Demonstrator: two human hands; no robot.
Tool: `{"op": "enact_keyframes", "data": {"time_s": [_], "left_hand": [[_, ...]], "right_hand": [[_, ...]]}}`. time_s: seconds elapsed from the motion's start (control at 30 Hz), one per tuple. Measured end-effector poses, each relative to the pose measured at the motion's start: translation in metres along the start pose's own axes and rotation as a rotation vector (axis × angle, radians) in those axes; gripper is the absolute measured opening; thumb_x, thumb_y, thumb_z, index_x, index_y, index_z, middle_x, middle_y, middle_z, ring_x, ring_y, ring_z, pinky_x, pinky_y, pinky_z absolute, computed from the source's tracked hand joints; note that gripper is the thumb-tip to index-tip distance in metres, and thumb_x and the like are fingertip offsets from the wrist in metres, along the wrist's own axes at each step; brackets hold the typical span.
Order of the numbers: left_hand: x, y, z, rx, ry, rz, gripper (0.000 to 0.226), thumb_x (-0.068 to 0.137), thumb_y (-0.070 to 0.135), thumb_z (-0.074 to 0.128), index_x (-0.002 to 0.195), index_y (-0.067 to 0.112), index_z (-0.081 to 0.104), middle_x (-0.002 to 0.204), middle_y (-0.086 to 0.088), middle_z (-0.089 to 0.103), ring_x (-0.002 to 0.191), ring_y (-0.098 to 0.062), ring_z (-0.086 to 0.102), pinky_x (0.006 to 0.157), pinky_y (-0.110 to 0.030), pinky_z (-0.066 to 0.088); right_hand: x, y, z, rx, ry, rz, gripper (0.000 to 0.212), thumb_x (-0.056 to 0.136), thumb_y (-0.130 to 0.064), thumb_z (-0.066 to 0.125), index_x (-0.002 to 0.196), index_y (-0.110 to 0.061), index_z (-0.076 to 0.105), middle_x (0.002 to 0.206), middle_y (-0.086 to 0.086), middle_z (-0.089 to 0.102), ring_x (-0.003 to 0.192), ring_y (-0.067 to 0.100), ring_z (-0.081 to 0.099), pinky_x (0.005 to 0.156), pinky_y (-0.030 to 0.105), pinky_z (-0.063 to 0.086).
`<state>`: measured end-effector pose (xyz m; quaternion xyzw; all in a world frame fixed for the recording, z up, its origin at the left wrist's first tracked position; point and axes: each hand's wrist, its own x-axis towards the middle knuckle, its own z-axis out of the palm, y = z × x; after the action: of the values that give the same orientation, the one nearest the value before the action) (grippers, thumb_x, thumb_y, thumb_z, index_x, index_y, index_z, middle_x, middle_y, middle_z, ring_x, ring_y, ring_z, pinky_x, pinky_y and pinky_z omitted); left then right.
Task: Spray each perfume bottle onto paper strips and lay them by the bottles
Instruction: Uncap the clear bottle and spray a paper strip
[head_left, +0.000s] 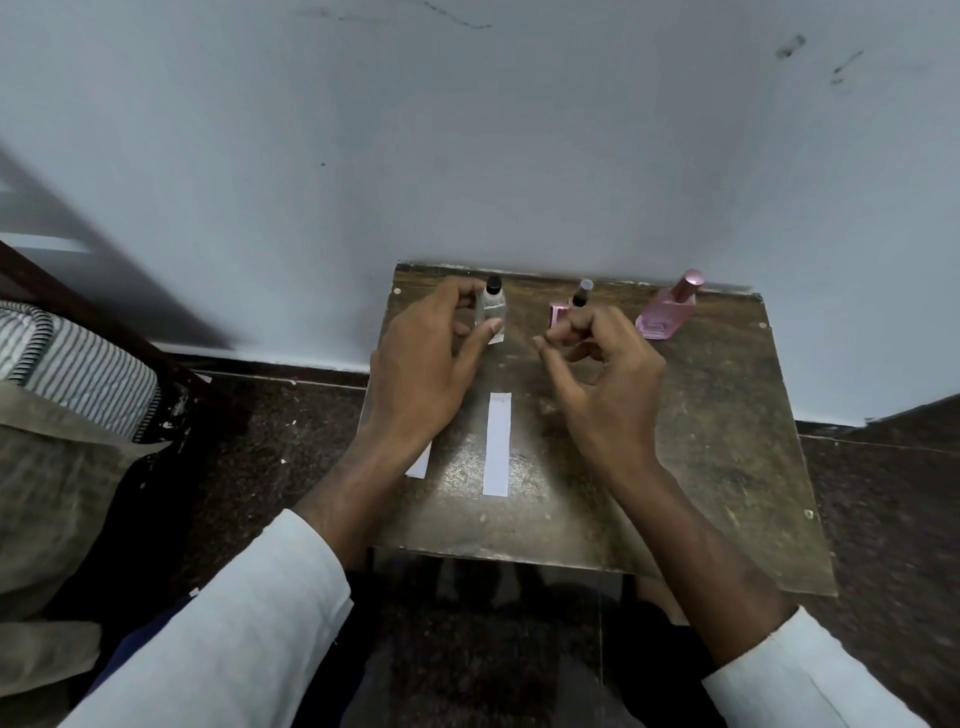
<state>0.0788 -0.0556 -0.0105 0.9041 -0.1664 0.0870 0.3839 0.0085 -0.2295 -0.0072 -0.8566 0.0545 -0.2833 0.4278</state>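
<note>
While a worn brown counter (727, 441) stands pushed against a pale blue-white wall (467, 156), a person in white sleeves reaches over it with both hands. Dark speckled floor (285, 441) surrounds the counter on the left and right, and a striped cushion (83, 364) sits at the left edge of the view.

Three perfume bottles stand in a row near the wall. The left hand (421, 358) has its fingers curled around the clear bottle with a black cap (491, 306), thumb across its front. The right hand (608, 379) hovers with fingers loosely curled just in front of the small pink bottle with a dark cap (576, 301); whether it touches the bottle cannot be told. The tall pink bottle (670, 309) stands untouched near the counter's back right corner, well apart from both hands.

One white paper strip (497, 444) lies lengthwise at the counter's middle, between the forearms. A second strip (420, 465) lies to its left, partly hidden under the left wrist. The counter's right half and front edge lie bare.
</note>
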Motion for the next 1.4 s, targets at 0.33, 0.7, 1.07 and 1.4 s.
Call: {"op": "enact_keyframes", "data": {"time_s": [0.33,0.7,1.07,1.4], "left_hand": [[-0.015,-0.004,-0.01,-0.023,0.008,0.033,0.035,0.099,0.041,0.075,0.13,0.026,0.068,0.104,0.023,0.069,0.087,0.004,0.067,0.069,-0.019,0.05],[-0.013,0.004,-0.007,-0.049,-0.015,0.056,0.036,0.098,0.044,0.075,0.13,0.032,0.066,0.108,0.018,0.075,0.09,0.001,0.071,0.078,-0.037,0.064],[-0.014,0.001,-0.001,-0.107,-0.068,0.063,0.042,0.094,0.056,0.076,0.128,0.032,0.069,0.106,0.02,0.076,0.09,0.005,0.071,0.084,-0.029,0.064],[-0.018,0.021,-0.007,-0.408,-0.227,0.023,0.029,0.091,0.033,0.086,0.116,0.022,0.077,0.104,0.014,0.08,0.097,-0.004,0.075,0.072,-0.028,0.061]], "right_hand": [[-0.01,0.007,-0.022,-0.016,-0.107,0.201,0.031,0.092,-0.008,0.074,0.118,-0.023,0.064,0.093,-0.011,0.074,0.08,0.004,0.068,0.07,0.011,0.053],[-0.012,0.025,-0.025,-0.154,-0.179,0.276,0.022,0.088,-0.029,0.086,0.106,-0.032,0.073,0.103,-0.013,0.07,0.091,0.004,0.066,0.082,0.026,0.059],[-0.012,0.03,-0.027,-0.241,-0.234,0.316,0.021,0.085,-0.025,0.089,0.102,-0.028,0.078,0.095,-0.018,0.072,0.085,-0.006,0.064,0.086,0.018,0.054],[-0.018,0.01,-0.034,-0.072,-0.238,-0.019,0.038,0.098,-0.032,0.075,0.131,-0.014,0.069,0.115,-0.002,0.07,0.095,0.007,0.063,0.081,0.017,0.051]]}}
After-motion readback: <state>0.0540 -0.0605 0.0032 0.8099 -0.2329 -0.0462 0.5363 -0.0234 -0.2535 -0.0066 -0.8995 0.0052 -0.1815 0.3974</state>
